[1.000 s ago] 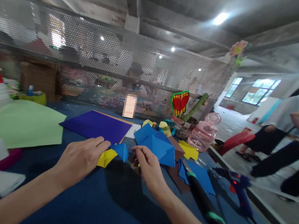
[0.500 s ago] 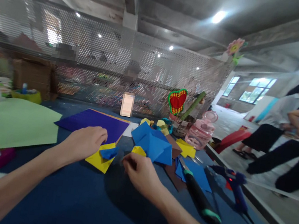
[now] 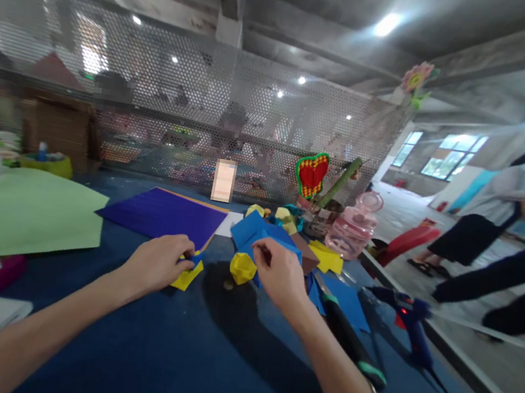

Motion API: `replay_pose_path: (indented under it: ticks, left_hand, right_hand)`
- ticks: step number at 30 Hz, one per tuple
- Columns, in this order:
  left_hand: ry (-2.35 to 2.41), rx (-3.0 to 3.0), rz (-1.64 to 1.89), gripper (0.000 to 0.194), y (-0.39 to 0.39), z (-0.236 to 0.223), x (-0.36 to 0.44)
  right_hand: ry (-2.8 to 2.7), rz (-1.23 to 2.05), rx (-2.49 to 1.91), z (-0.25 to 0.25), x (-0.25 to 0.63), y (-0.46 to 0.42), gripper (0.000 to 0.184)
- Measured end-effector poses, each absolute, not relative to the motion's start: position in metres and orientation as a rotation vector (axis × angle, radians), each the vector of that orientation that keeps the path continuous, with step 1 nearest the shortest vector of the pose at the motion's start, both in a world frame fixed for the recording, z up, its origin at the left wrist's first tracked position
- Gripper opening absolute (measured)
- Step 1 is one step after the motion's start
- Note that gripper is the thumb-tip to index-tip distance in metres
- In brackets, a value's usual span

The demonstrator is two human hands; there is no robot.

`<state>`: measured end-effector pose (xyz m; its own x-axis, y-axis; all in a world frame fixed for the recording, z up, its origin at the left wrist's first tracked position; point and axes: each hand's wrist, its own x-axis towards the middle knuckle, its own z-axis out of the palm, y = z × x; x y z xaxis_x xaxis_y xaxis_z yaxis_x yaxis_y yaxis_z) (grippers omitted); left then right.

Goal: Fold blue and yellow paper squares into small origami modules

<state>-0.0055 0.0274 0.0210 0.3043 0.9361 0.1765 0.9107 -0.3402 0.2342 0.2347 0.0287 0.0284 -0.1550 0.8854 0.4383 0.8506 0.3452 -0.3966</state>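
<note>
My left hand (image 3: 156,262) is closed, its thumb and fingertips around a small blue folded paper piece (image 3: 194,256). Just under those fingers lies a yellow paper (image 3: 187,277), partly covered by the hand. A yellow folded paper ball (image 3: 243,269) sits on the table between my hands. My right hand (image 3: 279,277) is held over a pile of blue paper sheets (image 3: 247,231), its fingers curled into a pinch. Whatever is in that pinch, if anything, is hidden from view.
A purple sheet (image 3: 163,213) and a light green sheet (image 3: 31,210) lie at the left. To the right are a black-handled cutting tool (image 3: 354,338), a glue gun (image 3: 411,317) with its cord, and a pink bottle (image 3: 352,229). A perforated screen (image 3: 168,98) stands behind.
My right hand has moved right and up, from the yellow paper ball to over the blue sheets. My left hand has come forward over the yellow paper, covering more of it.
</note>
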Motion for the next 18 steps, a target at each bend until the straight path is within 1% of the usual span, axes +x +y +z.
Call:
replay_pose_path:
  ticks: [2,5,7,9,12,15,16,18]
  left_hand:
    - [1.746,2.498,0.544,0.016,0.024,0.023,0.002]
    - [1.62,2.566,0.72,0.017,0.015,0.02,0.016]
    - [1.526,2.613,0.7,0.016,0.01,0.016,0.026]
    - [1.428,2.646,0.594,0.014,0.008,0.014,0.032]
    - [1.376,2.569,0.545,0.022,0.012,0.021,0.03]
    - [1.571,2.491,0.609,0.033,0.024,0.033,0.012]
    - [1.694,2.486,0.568,0.034,0.029,0.035,0.004]
    - [1.937,2.395,0.375,0.034,0.037,0.036,-0.012]
  right_hand:
    - [-2.023,0.051,-1.542,0.031,0.24,0.033,0.017]
    - [-2.098,0.028,-1.626,0.029,0.244,0.038,0.017]
    - [-2.133,0.025,-1.673,0.024,0.244,0.04,0.016]
    - [-2.153,0.026,-1.696,0.017,0.243,0.041,0.014]
    - [-2.184,0.025,-1.721,0.006,0.241,0.042,0.016]
    - [-2.208,0.034,-1.738,0.0,0.238,0.041,0.019]
    - [-2.212,0.038,-1.743,-0.001,0.237,0.04,0.018]
    - [-2.21,0.047,-1.753,-0.001,0.235,0.039,0.014]
